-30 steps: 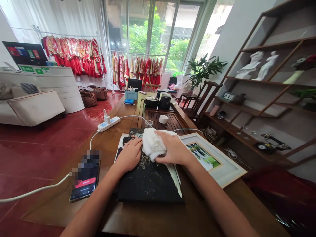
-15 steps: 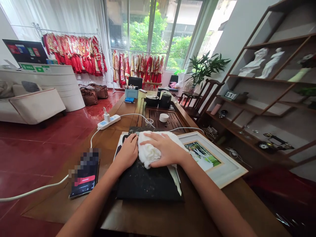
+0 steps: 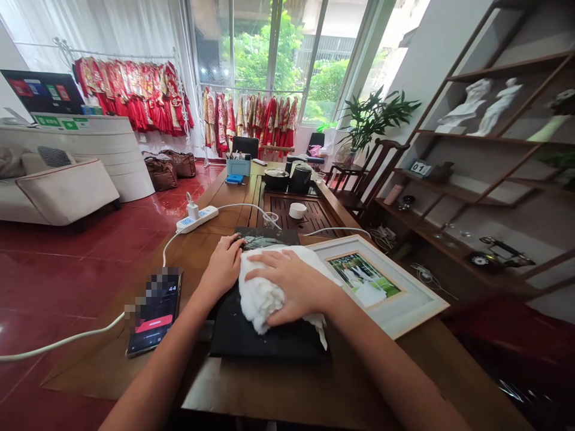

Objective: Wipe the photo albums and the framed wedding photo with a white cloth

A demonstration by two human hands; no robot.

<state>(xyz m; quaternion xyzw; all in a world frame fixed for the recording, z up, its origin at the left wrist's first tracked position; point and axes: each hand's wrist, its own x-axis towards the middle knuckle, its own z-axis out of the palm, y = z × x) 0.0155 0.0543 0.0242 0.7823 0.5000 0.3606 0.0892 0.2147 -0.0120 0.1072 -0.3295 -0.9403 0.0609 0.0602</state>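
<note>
A flat black panel [image 3: 269, 344] lies on the wooden table in front of me, its far end showing a dark picture. My right hand [image 3: 291, 281] presses a bunched white towel [image 3: 260, 302] against its surface, fingers bent over the cloth. A loose corner of the towel trails beyond my wrist on the near right. At the panel's far left edge, my left hand [image 3: 224, 263] grips the side with its fingers curled together. A framed photo [image 3: 366, 275] with a wide pale border lies to the right, partly behind my right forearm.
A phone [image 3: 155, 317] on a cable lies left of my left forearm. Beyond it sits a white power strip [image 3: 197, 219]. Farther back are a slatted tea tray [image 3: 309, 224], a small white cup [image 3: 297, 211], black pots [image 3: 300, 179] and a blue holder [image 3: 238, 166].
My right hand and the towel have slid toward me and slightly left across the panel, uncovering more of its far end. My left hand has shifted slightly left along the edge.
</note>
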